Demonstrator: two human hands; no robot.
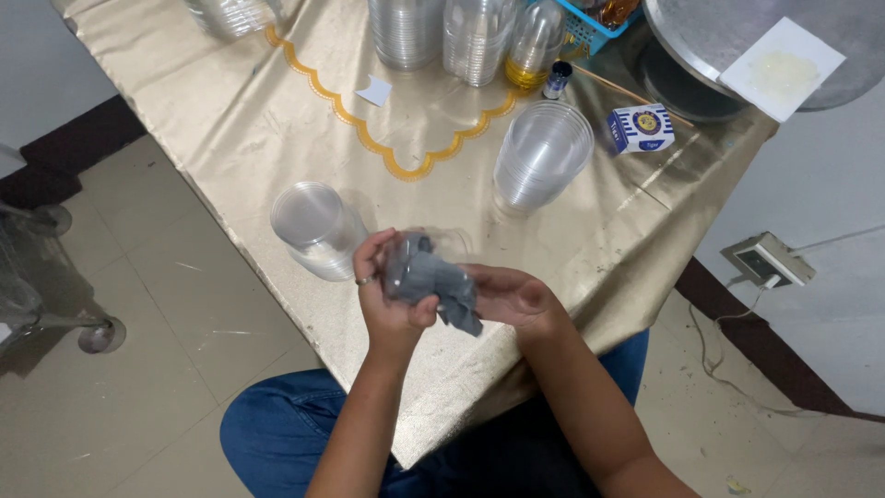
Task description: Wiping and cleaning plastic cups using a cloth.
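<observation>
**Wiping a clear cup with a grey cloth**

Above the bench (277, 120) edge, over the person's lap, both hands work together. The left hand (392, 300) is clenched around a clear plastic cup (433, 242), a ring on one finger; the right hand (512, 297) closes on a crumpled grey cloth (433, 281) pressed against it. The cup is blurred, so its exact tilt is hard to tell. A light grip seems wise here, since thin plastic dents easily; turning the cup against the cloth should serve better than scrubbing. Nearby, stacks (539, 157) of glossy, ribbed cups lie on a shiny gold covering with a scalloped orange border. A small blue-and-white box (641, 127) sits further off.
</observation>
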